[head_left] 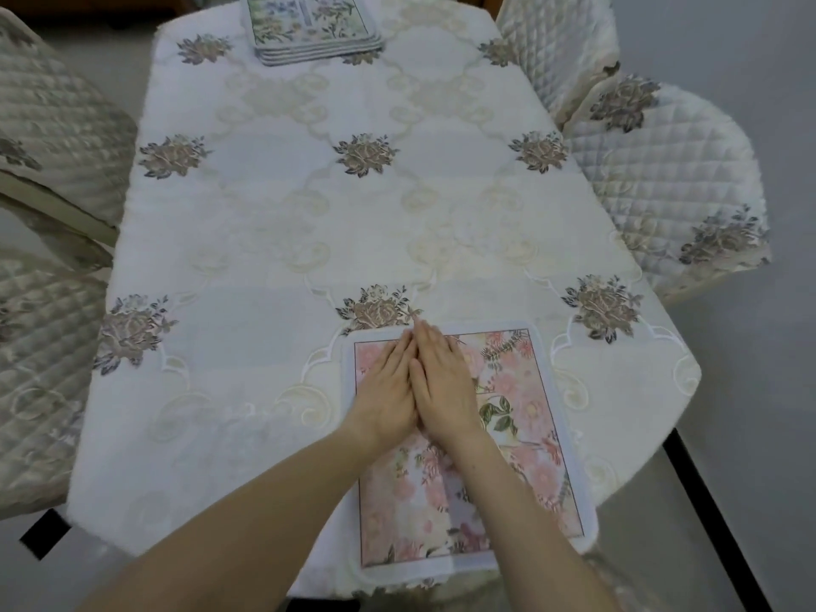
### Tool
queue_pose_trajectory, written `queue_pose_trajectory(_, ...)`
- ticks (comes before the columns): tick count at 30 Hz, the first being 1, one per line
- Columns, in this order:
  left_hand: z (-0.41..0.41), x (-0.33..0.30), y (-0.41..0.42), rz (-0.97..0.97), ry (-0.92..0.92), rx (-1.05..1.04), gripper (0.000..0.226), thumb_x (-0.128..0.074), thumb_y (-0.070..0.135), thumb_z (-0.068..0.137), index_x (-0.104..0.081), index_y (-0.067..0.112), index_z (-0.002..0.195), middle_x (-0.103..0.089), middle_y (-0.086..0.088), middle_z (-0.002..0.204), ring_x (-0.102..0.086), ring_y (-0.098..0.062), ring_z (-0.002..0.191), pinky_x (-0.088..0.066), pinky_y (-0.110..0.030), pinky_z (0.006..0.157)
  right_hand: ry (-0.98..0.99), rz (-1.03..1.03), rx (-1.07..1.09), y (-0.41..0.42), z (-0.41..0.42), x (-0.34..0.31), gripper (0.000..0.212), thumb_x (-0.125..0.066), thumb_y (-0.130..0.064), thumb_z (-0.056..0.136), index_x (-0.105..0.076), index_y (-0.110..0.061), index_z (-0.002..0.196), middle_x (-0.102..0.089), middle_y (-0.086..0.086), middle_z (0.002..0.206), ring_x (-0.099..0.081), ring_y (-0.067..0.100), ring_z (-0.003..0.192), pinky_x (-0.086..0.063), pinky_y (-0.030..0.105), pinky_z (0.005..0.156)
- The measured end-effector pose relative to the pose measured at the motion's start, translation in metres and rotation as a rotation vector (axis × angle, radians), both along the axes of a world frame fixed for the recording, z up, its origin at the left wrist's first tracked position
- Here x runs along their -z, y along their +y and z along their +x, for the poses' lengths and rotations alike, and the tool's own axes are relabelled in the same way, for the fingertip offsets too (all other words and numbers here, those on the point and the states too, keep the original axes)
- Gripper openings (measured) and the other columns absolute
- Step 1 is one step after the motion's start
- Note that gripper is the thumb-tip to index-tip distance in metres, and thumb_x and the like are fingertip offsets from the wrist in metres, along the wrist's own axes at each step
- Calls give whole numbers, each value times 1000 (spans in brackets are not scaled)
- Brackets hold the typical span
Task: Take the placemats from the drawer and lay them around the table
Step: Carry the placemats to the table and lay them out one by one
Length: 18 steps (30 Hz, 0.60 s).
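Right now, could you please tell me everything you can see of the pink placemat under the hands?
The pink placemat is a rectangular, fabric-looking mat with a pink flower print, green leaves and a pale border. It lies flat on the tablecloth at the near end of the table, slightly askew, its near edge by the table's edge. The left hand and right hand rest flat on it, side by side.

A table (273, 223) under a white cloth embroidered with grey-brown flowers fills the room's middle. 4 quilted chairs flank it, 2 on the left (53, 139) and 2 on the right (662, 178). The floor (750, 390) looks pale grey, perhaps tiled.
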State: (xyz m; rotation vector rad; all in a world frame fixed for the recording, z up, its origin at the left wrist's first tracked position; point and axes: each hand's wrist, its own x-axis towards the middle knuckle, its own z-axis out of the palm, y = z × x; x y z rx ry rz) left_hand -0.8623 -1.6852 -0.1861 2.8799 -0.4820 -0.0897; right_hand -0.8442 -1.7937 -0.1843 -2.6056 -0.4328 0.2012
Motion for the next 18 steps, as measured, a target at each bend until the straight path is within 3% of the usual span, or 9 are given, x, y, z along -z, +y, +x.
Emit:
queue_pose_trajectory(5, 0, 17, 5, -20, -30, -13, 60, -23, 34, 97, -18, 4, 149, -16, -12, 158, -10, -22, 147, -8, -38, 117, -66, -143, -45, -24, 8, 15, 61, -2, -48, 99, -1, -21, 154, 3, -7, 159, 9, 5, 147, 4, 30, 120)
queue_pose_trajectory(8, -2, 19, 19, -8, 3, -28, 62, -25, 40, 99, -16, 6, 150, -12, -9, 159, -5, -18, 147, -2, -34, 119, -52, -194, -42, -56, 16, 17, 58, -6, -48, 101, 2, -24, 154, 5, -8, 160, 13, 4, 146, 6, 30, 120)
queue_pose_trajectory(18, -11, 20, 53, 63, 12, -76, 63, -11, 44, 101, -7, 6, 151, -2, -8, 159, -1, -19, 147, -1, -34, 118, -68, -261, 81, -103, 26, 16, 64, -12, -49, 99, -3, -18, 155, -2, -2, 161, 5, 9, 148, 4, 30, 120)
